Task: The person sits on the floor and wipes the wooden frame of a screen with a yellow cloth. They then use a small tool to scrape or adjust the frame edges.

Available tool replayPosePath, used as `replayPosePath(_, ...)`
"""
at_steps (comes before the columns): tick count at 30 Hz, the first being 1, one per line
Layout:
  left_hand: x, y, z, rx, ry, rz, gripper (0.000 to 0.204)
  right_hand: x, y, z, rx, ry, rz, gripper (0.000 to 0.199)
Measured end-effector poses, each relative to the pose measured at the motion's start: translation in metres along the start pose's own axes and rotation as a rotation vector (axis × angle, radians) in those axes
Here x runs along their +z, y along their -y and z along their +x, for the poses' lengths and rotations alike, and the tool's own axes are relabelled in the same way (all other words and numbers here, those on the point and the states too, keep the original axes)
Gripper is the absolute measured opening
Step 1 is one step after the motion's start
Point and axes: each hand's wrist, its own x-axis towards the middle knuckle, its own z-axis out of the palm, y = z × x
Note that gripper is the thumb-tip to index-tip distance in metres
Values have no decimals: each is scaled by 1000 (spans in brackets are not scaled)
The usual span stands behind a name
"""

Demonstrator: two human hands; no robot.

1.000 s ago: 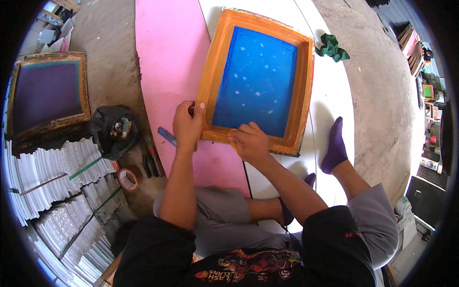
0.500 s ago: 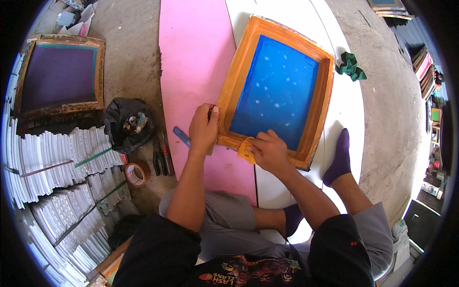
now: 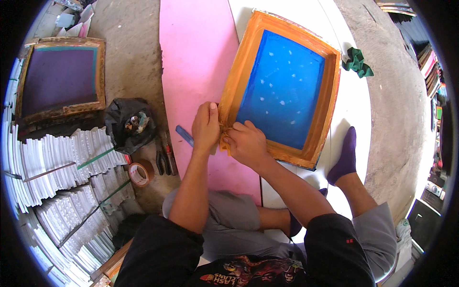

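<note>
Far left of the grip and above it: an old screen point(image 3: 62, 79) with a purple panel in a worn wooden border
Left and lower than the grip: white stacks point(image 3: 81, 165), bound with straps in bundles
Nearer, left of the grip: black plastic bag point(image 3: 116, 119), mouth open, crumpled scraps inside; below it a roll of brown tape point(image 3: 150, 171), and beside that pliers point(image 3: 167, 163) with dark handles, just short of the pink board point(image 3: 191, 57), which runs under the left hand
Just left of the left wrist: blue strip-like item point(image 3: 184, 135) lying on the pink
Left hand point(image 3: 206, 126) is curled against the left rail, near the lower-left corner of the orange-brown frame point(image 3: 241, 71); far fingers hidden, can't tell what they close on
Right hand point(image 3: 247, 143) has thumb and fingers pinching a yellow cloth-like piece point(image 3: 224, 147) at that same corner, close beside the left hand
Frame extends up and right from the grip, tilted clockwise, blue panel point(image 3: 287, 86) with pale spots inside, across pink and white boards
Right of the grip: purple-socked foot point(image 3: 345, 153); higher up, crumpled green cloth point(image 3: 357, 63) near the frame's right side
</note>
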Motion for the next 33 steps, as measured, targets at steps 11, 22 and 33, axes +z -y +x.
replayPosePath(11,-1,3,-1,-41,-29,-47,44,-11,-12,-2,28,-23,197,14)
replayPosePath(22,1,-2,2,-3,-17,112,45,-1,0,7,-87,-31,82,3)
replayPosePath(33,1,3,3,-13,-26,66,45,-4,-4,12,-58,10,66,5)
